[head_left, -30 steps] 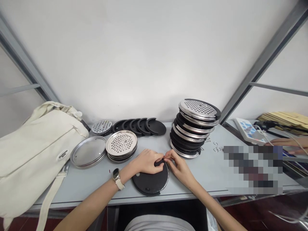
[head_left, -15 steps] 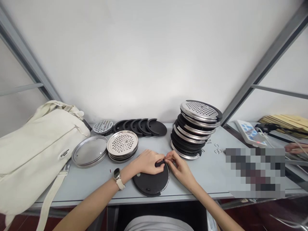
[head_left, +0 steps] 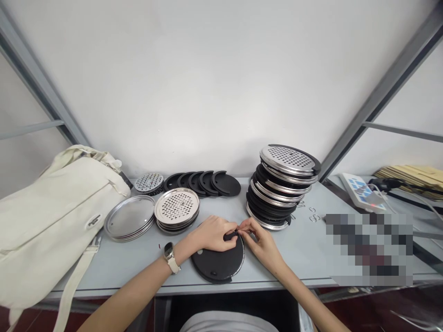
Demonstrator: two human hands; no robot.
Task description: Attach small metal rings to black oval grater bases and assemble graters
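Note:
A black round disc (head_left: 218,267) with a raised rim lies on the table in front of me. My left hand (head_left: 216,234), a watch on its wrist, is closed on the disc's far edge, thumb and fingers gripping a black part there. Close against it, my right hand (head_left: 254,237) pinches a small metal piece at the disc's far right rim. The fingertips hide most of that piece. Small curved metal rings (head_left: 314,217) lie farther right on the table.
A tall leaning stack of metal and black discs (head_left: 273,198) stands right of centre. Behind my left hand are perforated metal plates (head_left: 176,207), plain metal plates (head_left: 129,216) and overlapping black discs (head_left: 231,184). A cream bag (head_left: 51,207) leans at left; a power strip (head_left: 362,191) lies at right.
Both hands stay at the disc's far rim with almost the same grip. The other person's hand at the far right edge has gone out of view.

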